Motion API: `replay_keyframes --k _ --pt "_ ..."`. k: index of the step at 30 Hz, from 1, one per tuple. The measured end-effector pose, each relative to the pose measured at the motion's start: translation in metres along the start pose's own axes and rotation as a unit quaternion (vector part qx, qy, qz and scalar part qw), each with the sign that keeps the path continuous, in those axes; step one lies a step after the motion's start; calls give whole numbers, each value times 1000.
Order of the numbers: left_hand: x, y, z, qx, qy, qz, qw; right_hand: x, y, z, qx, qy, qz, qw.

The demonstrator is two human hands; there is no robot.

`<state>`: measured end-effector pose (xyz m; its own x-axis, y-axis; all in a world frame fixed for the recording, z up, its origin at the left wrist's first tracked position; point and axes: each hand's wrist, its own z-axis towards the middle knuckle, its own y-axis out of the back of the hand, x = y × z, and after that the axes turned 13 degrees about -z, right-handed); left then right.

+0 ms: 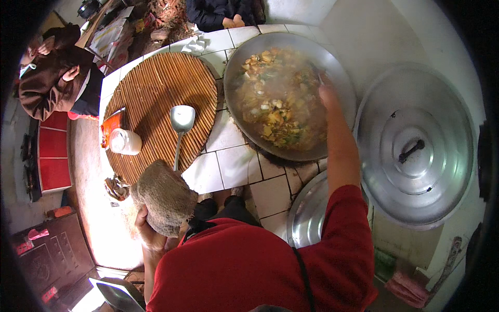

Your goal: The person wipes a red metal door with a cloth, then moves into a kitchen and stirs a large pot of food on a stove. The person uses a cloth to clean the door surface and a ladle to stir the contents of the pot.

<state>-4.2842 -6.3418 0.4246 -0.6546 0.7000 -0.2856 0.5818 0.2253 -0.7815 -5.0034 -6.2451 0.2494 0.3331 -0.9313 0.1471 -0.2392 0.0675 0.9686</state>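
Note:
Over the right side of a large wok (241, 122) of steaming food, my right hand (327, 95) is closed on a slim metal utensil, mostly lost in steam. The wok holds yellowish chopped pieces (278, 125) with some white and green bits. At lower left, my left hand (149, 231) grips a bunched grey-brown cloth (166, 198) from below. Just beyond that cloth, a metal spatula (182, 118) lies on a round bamboo-slat mat (150, 86), its handle toward me and the handle's end hidden by the cloth.
A white jar (125, 142) and an orange packet (113, 123) stand at the mat's left edge. A big metal lid (416, 119) leans on the right, with another round metal piece (306, 218) nearer. Two people sit beyond the white-tiled counter (226, 166). A crumpled wrapper (117, 188) lies at left.

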Motion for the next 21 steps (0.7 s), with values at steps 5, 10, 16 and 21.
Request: replay_keyframes --k 5,10,16,21 --pt "6 2 -5 -39 -16 48 998 25 -26 -3 -8 -8 12 1000" --pt "5 10 -8 -49 -2 50 998 44 -20 -28 0 229 -211 950" --pt "-5 3 4 -8 30 82 996 46 1 -97 85 193 -267 940" --pt "-17 0 7 17 44 95 994 36 15 -185 31 112 -9 993"
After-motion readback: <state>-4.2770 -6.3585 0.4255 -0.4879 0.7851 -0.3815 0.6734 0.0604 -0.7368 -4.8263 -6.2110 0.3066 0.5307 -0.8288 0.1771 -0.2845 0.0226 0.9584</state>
